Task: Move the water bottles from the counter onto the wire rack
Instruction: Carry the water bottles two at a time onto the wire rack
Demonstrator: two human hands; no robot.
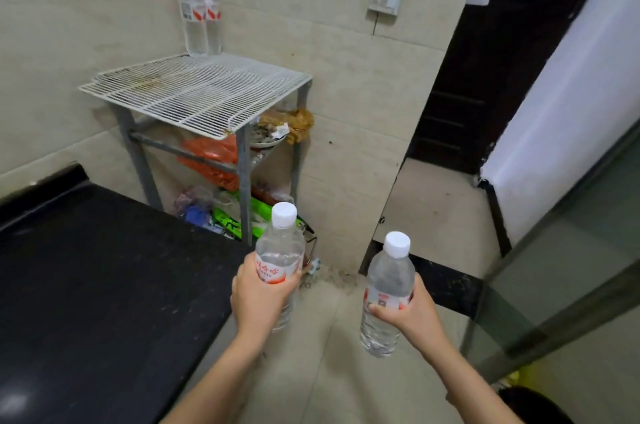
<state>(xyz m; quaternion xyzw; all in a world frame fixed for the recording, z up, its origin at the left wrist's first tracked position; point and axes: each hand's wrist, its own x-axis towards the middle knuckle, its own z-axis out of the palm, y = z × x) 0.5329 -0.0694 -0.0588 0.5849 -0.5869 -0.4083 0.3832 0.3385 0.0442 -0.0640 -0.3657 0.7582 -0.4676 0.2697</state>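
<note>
My left hand [258, 295] grips a clear water bottle [280, 247] with a white cap and a red label, held upright just past the black counter's right end. My right hand [410, 311] grips a second such bottle [388, 281] upright over the floor. Both are well in front of and below the white wire rack [197, 94], whose top shelf stands against the tiled wall. Two more water bottles [199, 15] stand side by side at the rack's back edge, touching the wall.
The black counter [97, 278] fills the lower left. Under the rack's top, lower shelves hold orange and green bags [214, 160] and clutter. A dark doorway [502, 60] and a glass panel [571, 268] lie to the right. Tiled floor shows between my arms.
</note>
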